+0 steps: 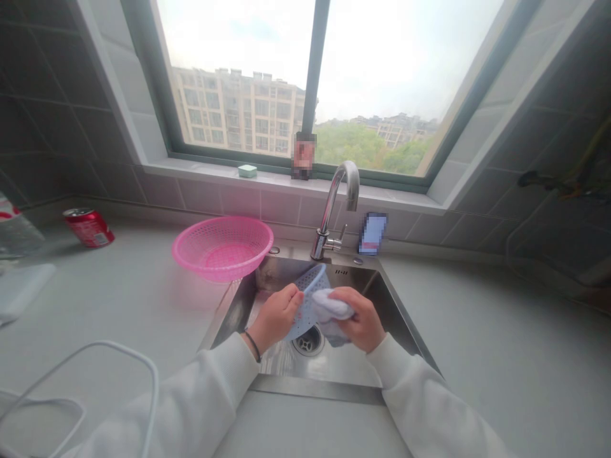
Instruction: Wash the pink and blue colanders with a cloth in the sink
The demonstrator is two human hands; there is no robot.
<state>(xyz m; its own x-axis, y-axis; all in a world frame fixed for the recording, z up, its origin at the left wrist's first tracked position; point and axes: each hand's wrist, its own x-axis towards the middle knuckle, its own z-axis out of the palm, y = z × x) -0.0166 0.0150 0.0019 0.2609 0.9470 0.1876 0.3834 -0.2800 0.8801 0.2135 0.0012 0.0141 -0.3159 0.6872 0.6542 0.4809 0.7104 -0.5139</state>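
Observation:
Over the steel sink (315, 389), my left hand (275, 313) is closed on the rim of a light blue perforated plastic basket (305, 318), which is held tilted. My right hand (359, 318) grips a bunched white cloth (330, 305) against or close beside the basket; whether they touch I cannot tell. Part of the basket is hidden behind the cloth and my fingers. Below the basket shows the round drain (308, 341) in the sink floor.
A chrome faucet (329, 210) arches behind the sink. To the left stand a pink basket (222, 249), partly over the sink's corner, and a red can (89, 227). A phone (373, 234) leans at the back right. A white cable (155, 388) loops at the lower left.

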